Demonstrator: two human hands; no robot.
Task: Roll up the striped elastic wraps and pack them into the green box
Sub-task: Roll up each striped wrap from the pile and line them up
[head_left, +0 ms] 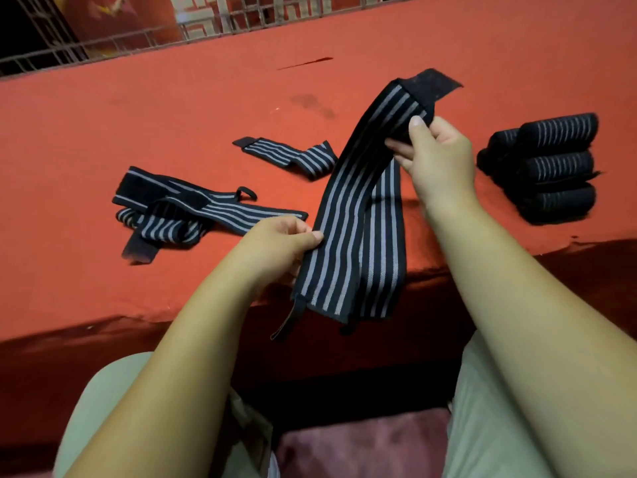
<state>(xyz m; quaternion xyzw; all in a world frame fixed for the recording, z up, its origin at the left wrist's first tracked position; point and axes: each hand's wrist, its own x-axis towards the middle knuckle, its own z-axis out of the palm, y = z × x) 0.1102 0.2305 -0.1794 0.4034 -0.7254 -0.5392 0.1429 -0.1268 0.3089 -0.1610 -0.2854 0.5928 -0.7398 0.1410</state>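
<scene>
Right hand [434, 146] pinches the striped wrap [348, 236] at its doubled top below the black tab [436, 84], and the left hand [275, 246] pinches its edge lower down. Hanging slack past the near table edge, the layers could slide askew and roll crooked. Red cloth [172, 115] covers the table, with loose wraps [193, 208] left, finished rolls [555, 167] right and a grille [103, 46] far; no green box shows.

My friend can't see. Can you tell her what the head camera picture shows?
The right hand pinches the top of a long striped wrap held over a red table, and the left hand pinches its side edge. Loose wraps lie at left; rolled wraps are stacked at right.
</scene>
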